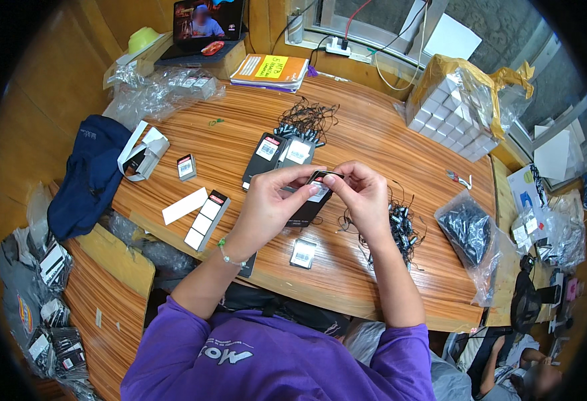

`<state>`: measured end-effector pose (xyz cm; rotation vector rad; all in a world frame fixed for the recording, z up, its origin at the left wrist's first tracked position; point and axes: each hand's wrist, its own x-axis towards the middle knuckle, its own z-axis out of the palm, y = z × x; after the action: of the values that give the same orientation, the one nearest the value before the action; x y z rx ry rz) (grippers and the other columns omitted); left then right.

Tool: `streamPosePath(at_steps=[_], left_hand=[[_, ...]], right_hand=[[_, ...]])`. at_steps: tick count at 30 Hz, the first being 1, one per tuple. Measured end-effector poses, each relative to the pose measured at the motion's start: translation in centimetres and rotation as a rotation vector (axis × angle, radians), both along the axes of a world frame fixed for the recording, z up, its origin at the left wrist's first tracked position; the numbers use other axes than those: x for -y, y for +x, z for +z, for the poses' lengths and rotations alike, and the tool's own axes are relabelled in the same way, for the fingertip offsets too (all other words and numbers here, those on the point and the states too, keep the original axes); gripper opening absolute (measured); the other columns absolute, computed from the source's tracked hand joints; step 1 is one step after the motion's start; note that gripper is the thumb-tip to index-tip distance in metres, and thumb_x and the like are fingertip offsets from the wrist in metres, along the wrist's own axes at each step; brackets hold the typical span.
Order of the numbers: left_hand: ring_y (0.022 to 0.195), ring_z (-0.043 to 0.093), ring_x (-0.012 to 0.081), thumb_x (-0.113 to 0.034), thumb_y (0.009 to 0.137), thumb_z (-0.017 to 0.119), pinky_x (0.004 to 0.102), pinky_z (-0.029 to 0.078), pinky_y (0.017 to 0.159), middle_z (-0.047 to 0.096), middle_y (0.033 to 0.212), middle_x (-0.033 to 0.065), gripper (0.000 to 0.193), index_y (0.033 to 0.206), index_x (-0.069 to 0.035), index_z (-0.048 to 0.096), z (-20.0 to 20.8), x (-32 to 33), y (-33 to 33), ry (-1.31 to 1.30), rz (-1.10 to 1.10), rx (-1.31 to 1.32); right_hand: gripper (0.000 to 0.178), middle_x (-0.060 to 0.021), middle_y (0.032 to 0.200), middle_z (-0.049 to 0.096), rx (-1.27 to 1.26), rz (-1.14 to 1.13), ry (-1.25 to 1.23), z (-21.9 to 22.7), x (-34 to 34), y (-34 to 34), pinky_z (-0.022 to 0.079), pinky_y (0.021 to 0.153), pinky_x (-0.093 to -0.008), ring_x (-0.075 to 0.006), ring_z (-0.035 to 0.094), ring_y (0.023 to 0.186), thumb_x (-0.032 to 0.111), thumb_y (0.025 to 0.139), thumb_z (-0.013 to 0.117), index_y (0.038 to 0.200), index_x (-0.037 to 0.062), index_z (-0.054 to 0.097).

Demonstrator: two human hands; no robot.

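Near the middle of the table, my left hand [271, 199] and my right hand [368, 195] pinch a black card [305, 215] with a red mark and a white label near its top. Both thumbs press at the label's edges. Just beyond my fingers lie two stacks of dark cards with barcode labels [263, 158]. A pile of black cords with small light-coloured ends [305, 125] sits behind them. Beside my right forearm is another cord pile [401, 230]. A small barcode-labelled piece [303, 254] rests between my forearms.
Left of me are a long card stack [206, 220], a white strip [185, 205] and a small card stack [186, 167]. To the right lie snips [460, 178], a plastic bag of black items [468, 228] and wrapped white boxes [450, 113]. Notebooks [270, 71] and a tablet [208, 25] stand behind.
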<state>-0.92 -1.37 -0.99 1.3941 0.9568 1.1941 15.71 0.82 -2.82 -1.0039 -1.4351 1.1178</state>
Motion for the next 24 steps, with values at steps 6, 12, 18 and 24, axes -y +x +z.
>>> streamPosePath(at_steps=[6,12,18,24], left_hand=[[0.079,0.062,0.0165,0.005,0.073,0.064,0.0241,0.049,0.068,0.065,0.084,0.0085,0.020,0.091,-0.003,0.067,-0.2,0.0,-0.4,0.568,0.240,-0.375],[0.078,0.063,0.0221,0.005,0.067,0.062,0.0312,0.050,0.068,0.064,0.080,0.0068,0.018,0.082,-0.004,0.065,-0.5,-0.6,-0.2,0.867,0.170,-0.514],[0.084,0.061,0.0240,0.005,0.070,0.062,0.0329,0.049,0.074,0.063,0.086,0.0079,0.017,0.086,-0.003,0.063,-2.2,-0.7,-0.7,0.761,0.038,-0.609],[0.093,0.058,0.0234,-0.005,0.073,0.066,0.0315,0.045,0.080,0.061,0.095,0.0087,0.020,0.093,-0.004,0.062,-0.6,0.2,-4.2,0.436,0.031,-0.546]], right_hand=[[0.014,-0.0026,0.082,0.062,-0.235,0.187,-0.160,1.1,0.0,0.3,0.042,0.074,-0.0213,-0.0068,0.053,0.078,0.014,0.084,0.062,0.088,0.0011,0.063],[0.010,-0.0003,0.087,0.057,-0.377,0.192,-0.222,0.8,-0.1,1.0,0.040,0.080,-0.0248,-0.0092,0.052,0.084,0.014,0.084,0.061,0.087,0.0044,0.060],[0.010,-0.0052,0.081,0.052,-0.805,0.155,-0.061,2.2,-0.9,2.6,0.043,0.075,-0.0304,-0.0162,0.051,0.079,0.018,0.092,0.050,0.092,0.0082,0.048],[0.010,-0.0061,0.074,0.052,-0.647,0.225,-0.059,2.6,1.1,0.7,0.044,0.070,-0.0277,-0.0152,0.051,0.071,0.015,0.092,0.049,0.095,0.0063,0.047]])
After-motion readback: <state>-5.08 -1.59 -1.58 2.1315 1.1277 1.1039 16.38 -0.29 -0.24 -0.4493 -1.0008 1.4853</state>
